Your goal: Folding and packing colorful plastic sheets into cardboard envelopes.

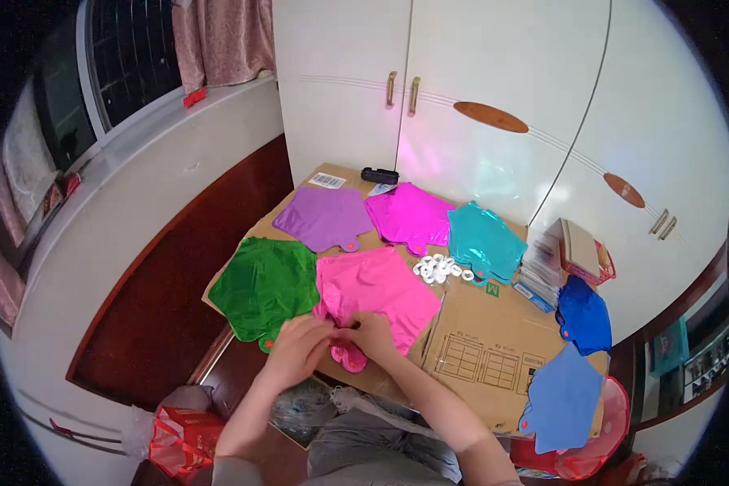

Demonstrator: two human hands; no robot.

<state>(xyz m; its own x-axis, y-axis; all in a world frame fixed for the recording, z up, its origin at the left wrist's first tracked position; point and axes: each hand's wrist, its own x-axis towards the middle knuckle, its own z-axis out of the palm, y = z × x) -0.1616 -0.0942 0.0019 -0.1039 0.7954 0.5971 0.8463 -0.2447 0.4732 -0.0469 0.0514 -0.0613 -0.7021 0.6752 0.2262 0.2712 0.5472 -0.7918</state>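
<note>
In front of me a shiny pink flat piece [381, 292] with angled edges lies on the cardboard. Its rounded tab [348, 356] points toward me. My left hand [298, 348] and my right hand [371, 334] meet just above this tab, fingers closed on the pink material. Exactly how the fingertips grip it is hidden. To the left lies a similar green piece [265, 279]. Beyond are a purple piece [324, 215], a magenta one [411, 215] and a teal one [486, 240]. A pile of small white rings [436, 269] sits right of the pink piece.
Cardboard [482, 344] covers the work surface. At the right lie a dark blue piece [585, 316] and a light blue piece [563, 401], near a red basket [611, 263] and a pink tub [611, 421]. A black object [380, 176] rests by the white cabinet [340, 105]. A red bag [182, 441] stands lower left.
</note>
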